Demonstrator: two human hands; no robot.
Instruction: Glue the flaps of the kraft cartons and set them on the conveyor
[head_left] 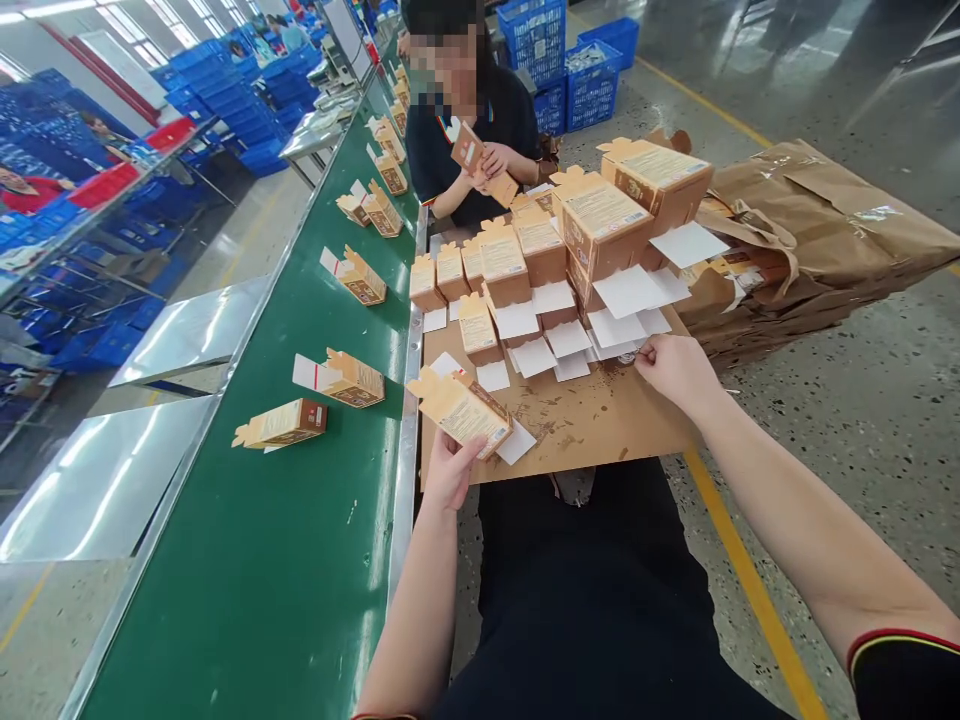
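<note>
Carton [466, 412] in left hand [452, 468]; right hand [670, 370] narrow near stacked boxes [600, 210], its hold unclear

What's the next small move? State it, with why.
Probably bring the right hand over to the tan-and-brown cardboard carton in the left hand: a white flap sticks out at its near end, and the right hand is away by the stacked cartons.
</note>
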